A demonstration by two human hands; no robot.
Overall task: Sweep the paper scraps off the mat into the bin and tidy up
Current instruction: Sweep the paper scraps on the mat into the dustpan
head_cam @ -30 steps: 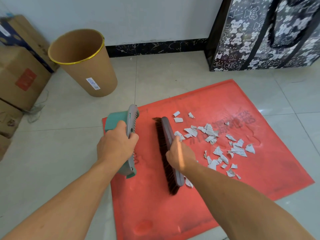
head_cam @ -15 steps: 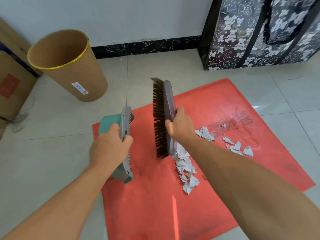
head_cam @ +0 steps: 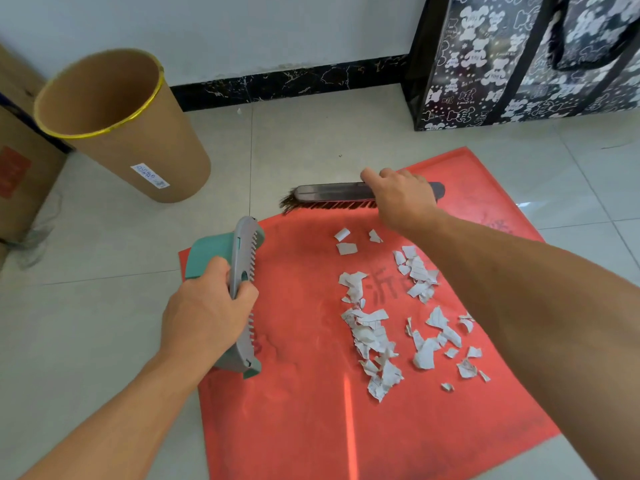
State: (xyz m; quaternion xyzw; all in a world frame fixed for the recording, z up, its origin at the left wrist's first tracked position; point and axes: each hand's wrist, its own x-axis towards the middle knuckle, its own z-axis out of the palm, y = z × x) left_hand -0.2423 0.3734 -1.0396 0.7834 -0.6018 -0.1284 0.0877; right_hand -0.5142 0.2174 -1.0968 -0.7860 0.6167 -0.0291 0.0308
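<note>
Left hand (head_cam: pixel 207 313) grips the dustpan (head_cam: pixel 239 292) on the red mat's (head_cam: pixel 304 427) left edge, right hand (head_cam: pixel 401 199) clasps the brush (head_cam: pixel 332 195) at its far edge, scraps (head_cam: pixel 374 334) lie between, bin (head_cam: pixel 117 123) far left

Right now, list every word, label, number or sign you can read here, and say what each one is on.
Nothing can be read with certainty.
White label on the cardboard bin: handwritten blue marks, too blurred to read.
Red mat: faint dark printed characters partly under the paper scraps, not legible.
Red patch on the cardboard box: no readable text.
Black bag: white bear pattern, lettering too small to read.
</note>
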